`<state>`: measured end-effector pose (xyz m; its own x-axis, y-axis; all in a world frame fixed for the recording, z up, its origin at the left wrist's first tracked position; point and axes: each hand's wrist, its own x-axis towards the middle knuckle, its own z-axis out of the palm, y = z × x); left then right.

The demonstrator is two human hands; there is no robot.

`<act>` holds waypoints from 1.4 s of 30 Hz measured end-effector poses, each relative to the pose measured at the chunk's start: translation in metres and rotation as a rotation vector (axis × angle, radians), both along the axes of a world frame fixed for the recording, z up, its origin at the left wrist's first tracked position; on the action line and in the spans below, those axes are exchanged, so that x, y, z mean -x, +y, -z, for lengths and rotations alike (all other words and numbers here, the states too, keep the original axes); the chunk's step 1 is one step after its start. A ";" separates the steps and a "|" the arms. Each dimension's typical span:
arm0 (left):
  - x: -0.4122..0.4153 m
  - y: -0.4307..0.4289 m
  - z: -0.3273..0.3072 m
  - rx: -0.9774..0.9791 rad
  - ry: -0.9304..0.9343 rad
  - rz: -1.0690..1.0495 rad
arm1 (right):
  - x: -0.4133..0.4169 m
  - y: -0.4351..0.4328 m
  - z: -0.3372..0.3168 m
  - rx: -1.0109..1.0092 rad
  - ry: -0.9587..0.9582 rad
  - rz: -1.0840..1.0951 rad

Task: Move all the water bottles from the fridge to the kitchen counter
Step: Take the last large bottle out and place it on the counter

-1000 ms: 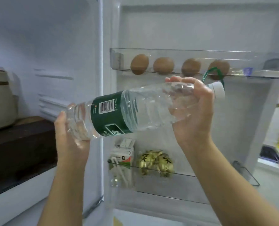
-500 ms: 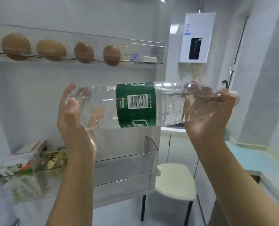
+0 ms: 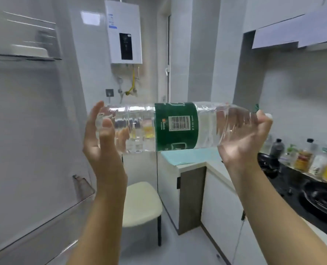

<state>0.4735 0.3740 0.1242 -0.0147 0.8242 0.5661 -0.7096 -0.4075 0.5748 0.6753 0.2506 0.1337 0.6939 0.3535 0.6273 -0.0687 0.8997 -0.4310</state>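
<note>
The view has swung away from the fridge interior: a second ago the large clear plastic water bottle with a green label [image 3: 176, 127] hung in front of the door shelf of brown eggs, and now it hangs in the open kitchen, with the white fridge door [image 3: 30, 119] pushed to the left edge and the counter in sight beyond. Judging by that turn, this bottle is out of the fridge and on its way to the counter, not yet set down. It lies level, held in the air between both hands. The left hand [image 3: 101, 142] cups the ribbed base with its fingers spread and only loosely curled, pressing in as an end support. The right hand [image 3: 243, 138] is wrapped from below around the tapering shoulder near the white cap [image 3: 268, 116], fingers closed firmly on it. The bottle's walls are thin, ridged and glossy, and the water inside bends the light; it looks full and heavy, which would explain two hands. Ahead, the pale counter top with a light blue mat [image 3: 189, 156] offers a flat, bare landing spot, while the black glossy hob [image 3: 312, 194] and the cluster of condiment bottles [image 3: 312, 157] further right look crowded.
</note>
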 end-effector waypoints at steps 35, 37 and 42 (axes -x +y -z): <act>-0.557 -0.251 0.241 1.015 0.575 1.317 | -0.310 -0.317 0.113 0.430 0.587 1.079; -0.572 -0.277 0.251 1.099 0.644 1.389 | -0.315 -0.335 0.120 0.463 0.603 1.163; -0.595 -0.353 0.262 1.190 0.941 1.464 | -0.320 -0.382 0.134 0.565 0.575 1.383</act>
